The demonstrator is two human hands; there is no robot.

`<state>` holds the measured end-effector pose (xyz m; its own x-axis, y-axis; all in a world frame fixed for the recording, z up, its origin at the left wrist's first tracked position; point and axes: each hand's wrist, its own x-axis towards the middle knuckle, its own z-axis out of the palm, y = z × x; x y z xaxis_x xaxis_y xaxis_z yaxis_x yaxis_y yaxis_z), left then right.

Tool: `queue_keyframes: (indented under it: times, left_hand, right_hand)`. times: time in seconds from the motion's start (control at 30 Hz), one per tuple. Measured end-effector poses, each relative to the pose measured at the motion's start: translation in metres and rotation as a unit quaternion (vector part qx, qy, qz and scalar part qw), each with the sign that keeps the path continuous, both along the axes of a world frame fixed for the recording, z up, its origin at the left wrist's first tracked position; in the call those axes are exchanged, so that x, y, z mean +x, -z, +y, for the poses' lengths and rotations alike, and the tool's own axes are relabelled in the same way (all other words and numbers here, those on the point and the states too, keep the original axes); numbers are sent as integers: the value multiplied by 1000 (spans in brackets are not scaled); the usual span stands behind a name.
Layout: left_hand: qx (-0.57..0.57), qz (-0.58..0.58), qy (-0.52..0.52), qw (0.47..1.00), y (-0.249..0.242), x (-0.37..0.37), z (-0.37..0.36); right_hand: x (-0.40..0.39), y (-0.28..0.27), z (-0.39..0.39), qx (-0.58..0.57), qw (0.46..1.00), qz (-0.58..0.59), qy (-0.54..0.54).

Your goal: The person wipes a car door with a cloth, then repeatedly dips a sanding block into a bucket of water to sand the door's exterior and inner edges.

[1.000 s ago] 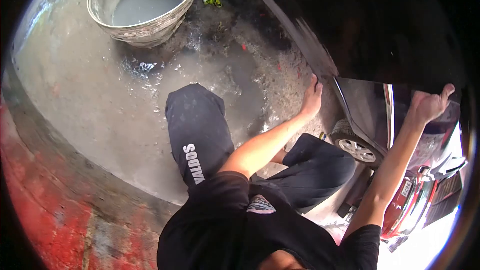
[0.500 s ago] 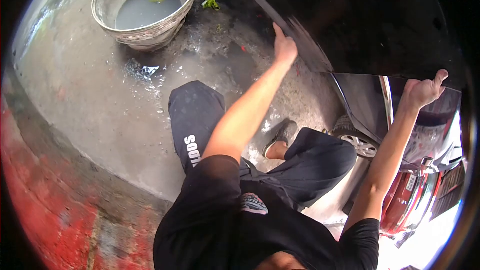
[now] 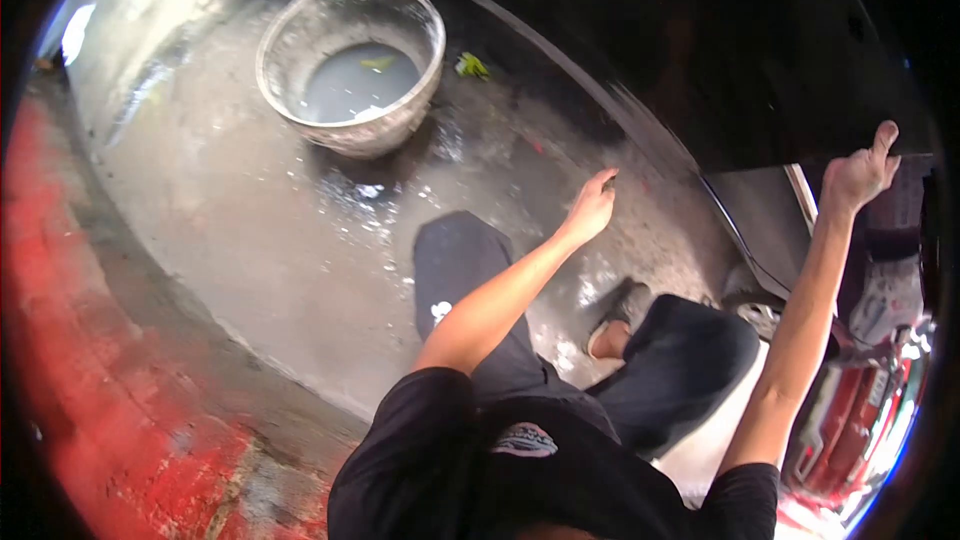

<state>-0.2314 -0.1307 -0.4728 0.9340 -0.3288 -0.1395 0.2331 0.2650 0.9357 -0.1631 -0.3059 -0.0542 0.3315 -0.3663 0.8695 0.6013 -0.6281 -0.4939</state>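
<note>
Over the wet floor, my left hand point(image 3: 590, 208) is apart from the large black car panel point(image 3: 680, 50). Its fingers are bent together around a small dark spot, too small to make out. At the right, my right hand point(image 3: 860, 180) grips the panel's lower edge with the thumb raised, its other fingers partly hidden. The panel is glossy and spans the upper right. A wide, dirty basin point(image 3: 405, 120) of grey water stands on the floor, with something yellow-green in the water.
Green scraps point(image 3: 471, 66) lie beside the basin. A red-painted band point(image 3: 110, 340) curves along the left. My dark-clothed legs are bent below, with a shoe point(image 3: 625, 310) near a car wheel point(image 3: 762, 318). A red car point(image 3: 845, 420) shows at the lower right.
My left hand has come away from the panel's edge. My right hand remains at the panel. The view has shifted, so basin and legs appear lower and farther right.
</note>
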Motion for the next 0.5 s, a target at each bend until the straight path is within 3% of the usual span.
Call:
queue_keyframes:
  times: [0.1,0.2,0.27,0.3,0.37,0.43,0.5]
  left_hand:
    - [84,-104,-146,980,-44,17,93]
    - [169,-200,-277,925,-109,26,183]
    - [263,-256,-353,860,-128,36,231]
    - [314,-287,-382,820,-129,45,251]
    - [411,-322,-401,753,-119,63,286]
    - [504,-332,-390,695,-79,80,320]
    - [542,-303,-355,699,-56,78,326]
  right_hand:
    - [-4,-1,21,16,999,-27,-25]
    - [-2,2,6,33,996,24,-77]
    - [-5,4,16,44,995,14,-85]
    - [2,11,-18,56,995,11,-84]
    - [23,33,-107,-141,979,98,114]
    - [17,37,-78,-103,986,81,101]
    - [13,27,-32,-73,992,57,81]
